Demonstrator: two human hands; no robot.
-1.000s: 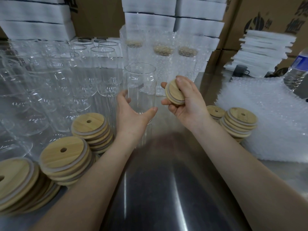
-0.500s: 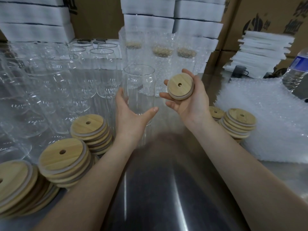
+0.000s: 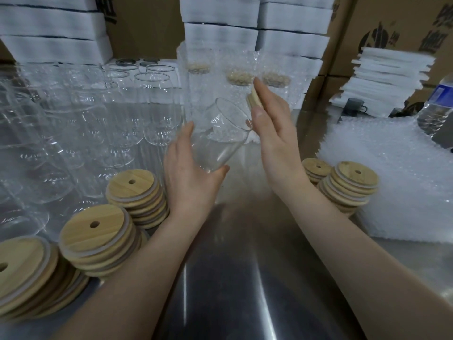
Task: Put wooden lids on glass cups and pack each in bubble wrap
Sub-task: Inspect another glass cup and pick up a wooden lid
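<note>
Gripped tilted glass cup (image 3: 220, 141) in left hand (image 3: 191, 177) fingers (image 3: 183, 137); pinched wooden lid (image 3: 254, 99) in right hand (image 3: 275, 136) fingers, beside rim.

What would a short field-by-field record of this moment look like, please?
left grip: holds glass cup, tilted, mouth toward the right
right grip: pinches wooden lid edge-on beside the cup's mouth
lid status: not yet on the cup
lid stacks: on both sides of the arms
bubble wrap: piled at right
wrapped cups: standing at the back
</note>
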